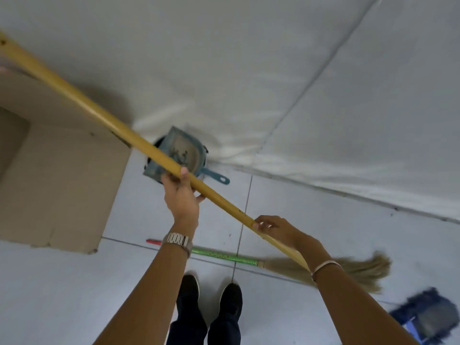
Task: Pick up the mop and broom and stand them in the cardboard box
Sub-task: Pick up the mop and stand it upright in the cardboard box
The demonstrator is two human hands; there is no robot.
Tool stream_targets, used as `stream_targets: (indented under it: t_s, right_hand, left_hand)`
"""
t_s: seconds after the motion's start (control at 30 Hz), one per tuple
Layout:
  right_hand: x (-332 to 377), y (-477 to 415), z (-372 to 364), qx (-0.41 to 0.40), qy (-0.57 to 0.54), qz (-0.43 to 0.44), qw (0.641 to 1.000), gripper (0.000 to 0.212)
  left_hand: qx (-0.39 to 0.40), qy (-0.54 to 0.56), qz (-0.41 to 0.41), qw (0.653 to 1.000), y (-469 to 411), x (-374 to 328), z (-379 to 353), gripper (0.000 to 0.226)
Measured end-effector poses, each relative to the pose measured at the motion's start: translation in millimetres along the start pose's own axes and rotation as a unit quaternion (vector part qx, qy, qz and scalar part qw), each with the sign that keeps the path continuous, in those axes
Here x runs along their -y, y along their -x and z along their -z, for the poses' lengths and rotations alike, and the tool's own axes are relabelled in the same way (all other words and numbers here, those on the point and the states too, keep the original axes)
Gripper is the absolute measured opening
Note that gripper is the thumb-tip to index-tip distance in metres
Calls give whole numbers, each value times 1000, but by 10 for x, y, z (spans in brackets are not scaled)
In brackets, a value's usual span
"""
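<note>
A long yellow wooden mop handle (99, 113) runs diagonally from the upper left down to the lower right, lifted off the floor. My left hand (180, 192) grips it near the middle and my right hand (276, 229) grips it lower down. The blue mop head (428, 317) shows blurred at the bottom right, its join to the handle hidden behind my right arm. The cardboard box (62, 185) stands at the left, and the handle's upper end passes over it. A broom (323, 266) with a green glittery handle and straw bristles lies flat on the floor.
A blue dustpan (184, 155) leans over a dark bucket beside the box's corner, under the handle. A white sheeted wall (273, 70) rises behind. My two black shoes (211, 300) stand on the pale tiled floor just in front of the broom.
</note>
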State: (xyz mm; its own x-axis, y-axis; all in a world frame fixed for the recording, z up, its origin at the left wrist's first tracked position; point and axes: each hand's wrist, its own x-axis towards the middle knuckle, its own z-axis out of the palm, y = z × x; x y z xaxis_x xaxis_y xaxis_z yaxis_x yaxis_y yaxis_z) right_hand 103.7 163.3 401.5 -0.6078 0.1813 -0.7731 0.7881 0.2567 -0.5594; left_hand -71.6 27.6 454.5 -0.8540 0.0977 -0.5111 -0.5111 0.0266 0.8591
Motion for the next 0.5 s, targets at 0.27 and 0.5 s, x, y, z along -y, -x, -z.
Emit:
stream_targets:
  t_s: [0.27, 0.5]
  right_hand:
    - [1864, 1332, 678, -79, -104, 161, 978, 19]
    - [3133, 2431, 818, -96, -144, 280, 944, 17]
  left_hand:
    - [84, -56, -197, 975, 629, -2649, -210, 14]
    - [124, -65, -351, 926, 1622, -4480, 70, 10]
